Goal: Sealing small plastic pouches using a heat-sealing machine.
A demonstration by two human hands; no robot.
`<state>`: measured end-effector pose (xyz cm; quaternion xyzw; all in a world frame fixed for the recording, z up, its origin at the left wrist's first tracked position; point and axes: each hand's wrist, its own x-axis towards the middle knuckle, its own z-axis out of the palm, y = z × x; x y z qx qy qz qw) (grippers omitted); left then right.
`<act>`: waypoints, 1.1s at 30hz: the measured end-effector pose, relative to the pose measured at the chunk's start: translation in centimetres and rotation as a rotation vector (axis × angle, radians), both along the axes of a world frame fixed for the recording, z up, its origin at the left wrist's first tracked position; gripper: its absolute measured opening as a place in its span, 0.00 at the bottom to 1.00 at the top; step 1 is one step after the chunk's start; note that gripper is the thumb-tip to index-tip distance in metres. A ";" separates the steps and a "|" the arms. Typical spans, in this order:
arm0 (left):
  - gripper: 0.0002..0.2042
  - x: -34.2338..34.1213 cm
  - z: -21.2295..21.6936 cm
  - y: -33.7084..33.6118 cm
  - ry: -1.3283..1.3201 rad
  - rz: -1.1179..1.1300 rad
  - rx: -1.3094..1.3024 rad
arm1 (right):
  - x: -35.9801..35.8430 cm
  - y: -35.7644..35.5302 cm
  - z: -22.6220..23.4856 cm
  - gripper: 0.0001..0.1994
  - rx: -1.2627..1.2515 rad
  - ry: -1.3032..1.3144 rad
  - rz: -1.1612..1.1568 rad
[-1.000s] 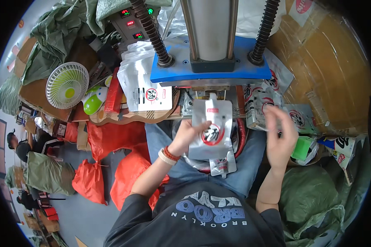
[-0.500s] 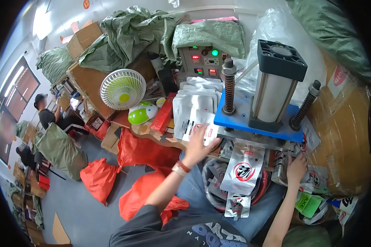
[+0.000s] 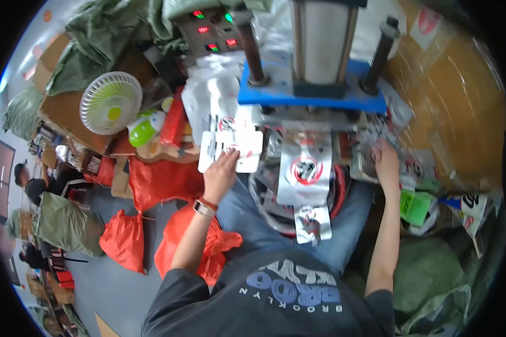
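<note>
Left hand (image 3: 220,177) is pinching a silver pouch (image 3: 250,150) in its fingers at the counter (image 3: 152,150) front edge, by the pouch stack (image 3: 208,92). Another printed pouch (image 3: 305,191) hangs off that edge below the blue press plate (image 3: 281,92); right hand (image 3: 385,163) touches more pouches (image 3: 364,156) (too blurry to tell its fingers' grip).

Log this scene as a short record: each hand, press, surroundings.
Left hand: gripping a white pouch at the near end of the pouch stack
Right hand: at the silver pile; grip unclear
Press: blue plate; a large pouch in front, a small pouch nearer the person
Far left: fan, green sack
</note>
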<state>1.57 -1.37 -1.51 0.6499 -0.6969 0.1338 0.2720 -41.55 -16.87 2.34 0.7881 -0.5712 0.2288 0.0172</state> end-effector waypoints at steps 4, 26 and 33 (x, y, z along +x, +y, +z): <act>0.13 -1.4 3.8 1.7 0.444 0.069 0.082 | 1.8 5.6 7.3 0.12 0.003 -0.623 -0.035; 0.19 -12.2 11.6 4.1 0.651 -0.560 0.086 | 9.9 13.7 10.5 0.11 -0.245 -0.768 0.959; 0.19 -12.6 11.2 4.5 0.736 -0.566 0.191 | 8.8 13.6 10.3 0.09 -0.165 -0.851 0.878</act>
